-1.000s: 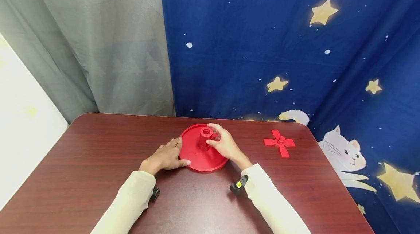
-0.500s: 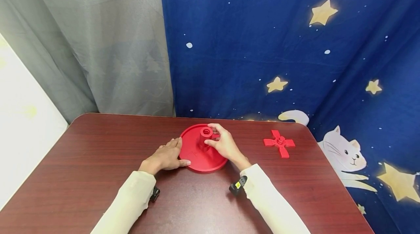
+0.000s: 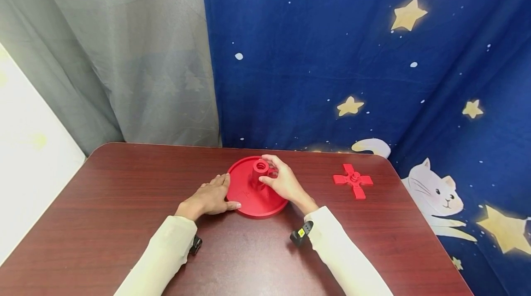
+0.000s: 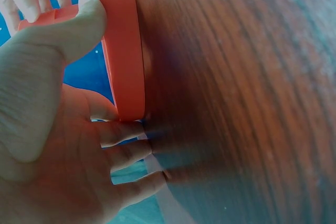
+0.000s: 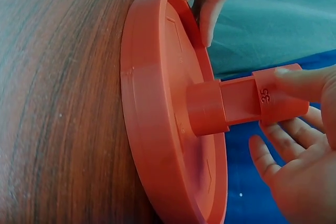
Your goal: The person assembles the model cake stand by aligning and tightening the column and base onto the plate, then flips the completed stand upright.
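A round red plate (image 3: 240, 194) with a raised rim lies on the table, and a hollow red post (image 3: 260, 174) stands upright from it. My left hand (image 3: 207, 198) rests at the plate's left side, thumb over the rim and the other fingers stretched out along its outer edge. With thumb and fingertips my right hand (image 3: 285, 184) holds the top of the post. The right wrist view shows a collar (image 5: 281, 95) marked 35 at the post's upper end, under the right thumb. A narrower flat-sided part (image 5: 240, 100) shows below that collar.
A red cross-shaped piece (image 3: 355, 179) with a threaded stub in its middle lies on the brown table (image 3: 166, 167) to the right. Behind the table hang a grey curtain (image 3: 157, 56) and a blue one (image 3: 290, 56) with stars.
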Demonstrator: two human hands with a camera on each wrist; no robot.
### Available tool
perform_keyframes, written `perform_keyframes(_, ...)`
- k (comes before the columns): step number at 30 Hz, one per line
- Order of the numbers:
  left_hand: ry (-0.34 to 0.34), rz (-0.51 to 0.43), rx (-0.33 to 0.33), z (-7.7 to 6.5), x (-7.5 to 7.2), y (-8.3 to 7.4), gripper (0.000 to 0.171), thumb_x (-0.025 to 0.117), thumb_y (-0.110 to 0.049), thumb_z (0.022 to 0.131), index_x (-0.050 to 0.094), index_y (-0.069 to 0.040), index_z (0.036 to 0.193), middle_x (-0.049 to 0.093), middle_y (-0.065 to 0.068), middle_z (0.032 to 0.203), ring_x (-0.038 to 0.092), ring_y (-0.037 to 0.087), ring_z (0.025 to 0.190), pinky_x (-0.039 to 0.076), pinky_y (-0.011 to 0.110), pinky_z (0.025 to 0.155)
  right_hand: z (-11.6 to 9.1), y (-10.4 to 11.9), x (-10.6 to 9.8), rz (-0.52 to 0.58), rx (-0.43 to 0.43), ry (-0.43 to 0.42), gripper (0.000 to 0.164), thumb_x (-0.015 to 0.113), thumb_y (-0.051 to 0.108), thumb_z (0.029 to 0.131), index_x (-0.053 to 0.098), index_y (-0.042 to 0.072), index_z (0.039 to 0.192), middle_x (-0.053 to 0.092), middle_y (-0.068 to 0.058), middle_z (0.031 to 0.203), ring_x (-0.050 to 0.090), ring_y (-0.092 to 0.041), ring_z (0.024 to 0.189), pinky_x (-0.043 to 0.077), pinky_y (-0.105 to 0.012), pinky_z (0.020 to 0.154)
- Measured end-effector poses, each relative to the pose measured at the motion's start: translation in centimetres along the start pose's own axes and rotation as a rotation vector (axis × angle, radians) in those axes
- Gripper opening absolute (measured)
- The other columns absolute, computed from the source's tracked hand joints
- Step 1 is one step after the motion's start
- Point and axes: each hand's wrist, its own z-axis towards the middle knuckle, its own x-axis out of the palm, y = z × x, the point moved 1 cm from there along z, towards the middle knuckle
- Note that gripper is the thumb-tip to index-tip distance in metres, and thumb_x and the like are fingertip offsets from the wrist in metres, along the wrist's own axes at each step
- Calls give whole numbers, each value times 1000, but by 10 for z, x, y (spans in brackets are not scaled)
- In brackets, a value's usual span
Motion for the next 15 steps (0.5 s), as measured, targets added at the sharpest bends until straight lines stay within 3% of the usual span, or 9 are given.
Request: perform_keyframes(15, 3, 7, -4, -1, 0, 0, 99, 69, -51, 88, 24, 9, 152, 27, 28, 158, 25, 46, 146, 26, 64, 114, 0, 3, 1, -25, 45, -36, 59, 81, 4, 80, 56, 2, 134, 63, -15, 121, 62, -31, 110, 56, -45, 92)
